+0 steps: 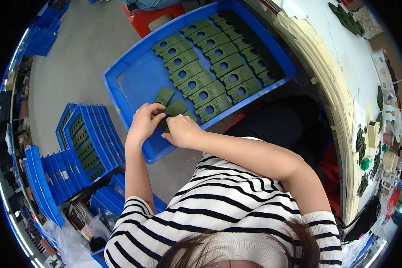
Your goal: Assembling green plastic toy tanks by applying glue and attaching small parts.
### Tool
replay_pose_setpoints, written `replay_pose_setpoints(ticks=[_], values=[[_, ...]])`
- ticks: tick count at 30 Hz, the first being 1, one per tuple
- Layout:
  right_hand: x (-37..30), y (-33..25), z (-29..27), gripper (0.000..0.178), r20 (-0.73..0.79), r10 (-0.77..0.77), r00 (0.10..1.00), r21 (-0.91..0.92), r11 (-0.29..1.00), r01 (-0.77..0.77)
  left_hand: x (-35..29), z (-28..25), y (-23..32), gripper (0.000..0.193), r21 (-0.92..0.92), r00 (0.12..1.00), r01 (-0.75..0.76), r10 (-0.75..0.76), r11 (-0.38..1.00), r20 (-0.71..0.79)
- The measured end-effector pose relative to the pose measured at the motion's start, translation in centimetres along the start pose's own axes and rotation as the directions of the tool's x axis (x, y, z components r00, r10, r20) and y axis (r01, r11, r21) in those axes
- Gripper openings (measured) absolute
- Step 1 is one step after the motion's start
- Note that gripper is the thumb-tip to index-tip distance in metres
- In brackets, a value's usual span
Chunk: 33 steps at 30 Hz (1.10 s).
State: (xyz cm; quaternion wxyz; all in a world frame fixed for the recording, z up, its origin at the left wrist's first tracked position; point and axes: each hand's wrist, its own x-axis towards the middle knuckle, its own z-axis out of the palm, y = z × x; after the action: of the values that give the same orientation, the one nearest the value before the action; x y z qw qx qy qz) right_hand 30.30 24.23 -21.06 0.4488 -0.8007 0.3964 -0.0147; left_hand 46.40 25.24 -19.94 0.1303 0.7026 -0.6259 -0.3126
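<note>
A shallow blue tray (136, 80) holds flat green plates (192, 84), each with a round hole, laid in overlapping rows. At the tray's near left, my left hand (142, 123) pinches the edge of a loose green plate (177, 107) between thumb and fingers. My right hand (184, 132) is closed over the near side of the same plate, its fingers curled and its thumb below. Another loose green plate (165, 95) lies tilted just beyond my left fingertips. My fingers hide part of the plates between my hands.
Left of the tray, stacked blue trays (105, 138) stand on the floor, one holding more green plates. A red stool (149, 20) is behind the tray. To the right, a white-topped workbench (339, 49) carries green pieces (361, 140) and a green cap (365, 164).
</note>
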Motion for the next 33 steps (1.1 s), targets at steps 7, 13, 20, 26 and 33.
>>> replay_pose_setpoints(ticks=[7,13,20,26,33], values=[[-4.5,1.5,-2.2,0.035,-0.128,-0.241,0.962,-0.111,0.967,0.227,-0.1,1.1,0.5,0.028,0.178,0.998,-0.035,0.044,0.983,-0.050],[-12.2,3.7,-8.4,0.025,-0.216,-0.195,0.957,0.068,0.974,0.214,-0.5,1.6,1.8,0.028,0.377,0.993,-0.004,0.049,0.926,-0.108],[-16.5,5.6,-8.5,0.025,-0.162,-0.054,0.985,0.150,0.986,0.079,-0.2,1.6,1.8,0.031,0.449,0.997,-0.068,0.076,0.891,0.001],[-17.4,5.9,-8.4,0.025,-0.205,-0.113,0.972,0.115,0.984,0.138,-0.1,1.6,2.4,0.028,0.449,0.999,0.027,-0.008,0.893,-0.045],[-18.7,6.1,-8.0,0.026,-0.193,-0.049,0.980,0.145,0.986,0.078,0.5,1.6,2.3,0.025,0.429,0.999,0.032,-0.025,0.903,-0.022]])
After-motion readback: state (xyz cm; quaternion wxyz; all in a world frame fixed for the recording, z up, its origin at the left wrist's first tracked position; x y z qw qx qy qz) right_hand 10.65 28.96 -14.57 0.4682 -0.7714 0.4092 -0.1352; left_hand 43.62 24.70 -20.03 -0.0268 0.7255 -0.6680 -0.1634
